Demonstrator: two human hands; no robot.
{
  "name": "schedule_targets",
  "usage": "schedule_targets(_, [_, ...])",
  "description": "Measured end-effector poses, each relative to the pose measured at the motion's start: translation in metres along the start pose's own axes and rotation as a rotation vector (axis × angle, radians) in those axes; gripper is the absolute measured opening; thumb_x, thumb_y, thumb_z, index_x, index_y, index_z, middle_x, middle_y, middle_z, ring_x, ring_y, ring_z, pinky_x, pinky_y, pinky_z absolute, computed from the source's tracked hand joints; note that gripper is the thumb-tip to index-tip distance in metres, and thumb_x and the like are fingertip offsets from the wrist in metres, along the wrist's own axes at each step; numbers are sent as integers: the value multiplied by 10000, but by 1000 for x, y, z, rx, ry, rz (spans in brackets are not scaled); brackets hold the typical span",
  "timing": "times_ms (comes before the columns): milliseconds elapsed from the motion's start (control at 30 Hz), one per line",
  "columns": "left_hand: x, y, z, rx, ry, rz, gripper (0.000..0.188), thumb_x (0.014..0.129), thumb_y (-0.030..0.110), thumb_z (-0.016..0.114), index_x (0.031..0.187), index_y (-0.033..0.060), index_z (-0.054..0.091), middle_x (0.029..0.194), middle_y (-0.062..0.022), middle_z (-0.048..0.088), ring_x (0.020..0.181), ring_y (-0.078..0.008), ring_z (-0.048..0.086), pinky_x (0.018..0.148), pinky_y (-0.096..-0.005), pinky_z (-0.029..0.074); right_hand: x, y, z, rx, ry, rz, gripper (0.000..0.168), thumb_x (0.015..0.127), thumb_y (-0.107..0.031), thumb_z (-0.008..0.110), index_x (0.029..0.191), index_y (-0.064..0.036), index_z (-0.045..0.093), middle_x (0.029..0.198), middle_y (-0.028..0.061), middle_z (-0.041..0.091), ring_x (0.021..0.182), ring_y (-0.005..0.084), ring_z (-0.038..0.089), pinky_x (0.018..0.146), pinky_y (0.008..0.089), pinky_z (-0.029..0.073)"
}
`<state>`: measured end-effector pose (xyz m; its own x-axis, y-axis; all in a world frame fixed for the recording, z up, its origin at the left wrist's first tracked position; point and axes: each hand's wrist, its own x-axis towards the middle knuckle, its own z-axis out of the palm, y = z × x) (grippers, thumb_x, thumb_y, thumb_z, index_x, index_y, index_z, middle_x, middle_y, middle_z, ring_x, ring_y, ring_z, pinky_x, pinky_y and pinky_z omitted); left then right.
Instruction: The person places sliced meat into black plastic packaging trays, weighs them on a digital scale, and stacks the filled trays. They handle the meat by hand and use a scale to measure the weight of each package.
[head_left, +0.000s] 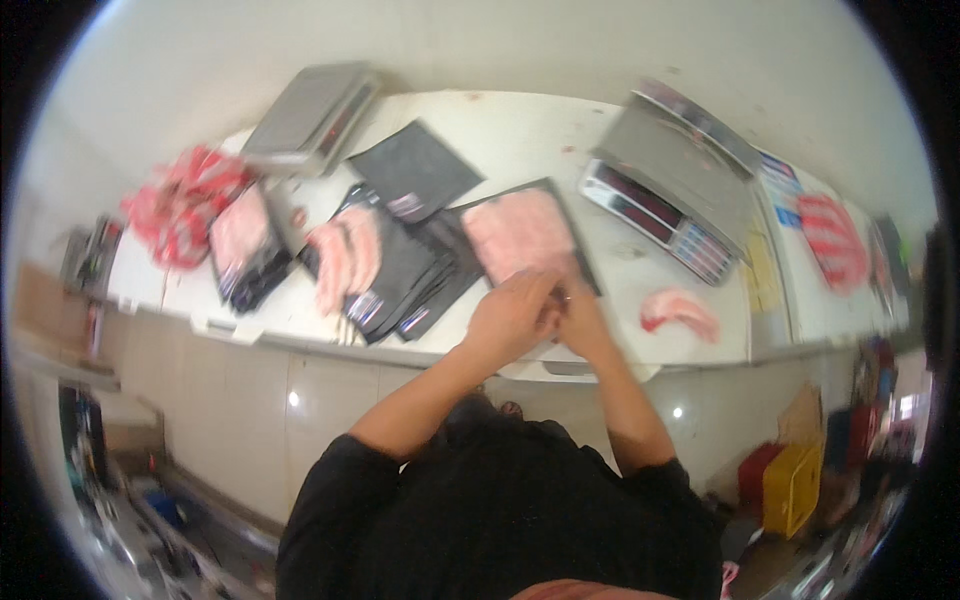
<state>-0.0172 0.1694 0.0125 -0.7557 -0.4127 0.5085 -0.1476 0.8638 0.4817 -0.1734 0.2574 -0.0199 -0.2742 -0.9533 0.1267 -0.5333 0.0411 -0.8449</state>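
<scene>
A flat pink slab of what looks like raw meat (519, 229) lies on, or inside, a black-backed plastic pouch (589, 266). At its near end, my left hand (510, 315) has its fingers curled. My right hand (581, 315) is close against it on the right. Both hands are blurred, and what lies between their fingers is hidden. To the left, strips of pale meat (349, 251) rest on a stack of black pouches (409, 281). One more black pouch (416, 169) lies flat behind the stack. A filled pouch (244, 240) sits farther left.
A digital scale (667, 187) stands at the right, with a curved meat piece (679, 313) before it. Another scale (311, 116) is at the back left, near a crumpled red-and-white plastic bag (187, 202). A striped red-and-white bag (832, 240) lies far right. A yellow crate (791, 487) stands on the floor.
</scene>
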Motion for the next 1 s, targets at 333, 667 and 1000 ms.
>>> schedule_targets(333, [-88,-28,-87,-88,377,-370,521,832,93,775,1305,17,570,1033,-142,602,894,-300,618,792,-411,520,41,-11,49,1210,424,343,406,1031,-136,584,1383,62,552,1328,159,640,1118,263,671,1003,392,536])
schedule_targets(667, [-71,-192,-170,614,160,-939,755,830,412,725,1339,-105,513,1195,-258,635,1134,-406,627,978,-491,533,122,-180,-125,616,657,237,447,1045,-412,604,1238,-28,727,1127,90,735,950,184,706,864,310,563])
schedule_targets(1000, [-31,-248,-168,587,-97,-797,532,850,408,657,1030,-87,727,966,-283,732,923,-403,741,818,-466,601,129,-179,-222,51,883,-135,435,1066,-348,540,1275,-15,726,1122,97,726,974,183,678,907,310,517])
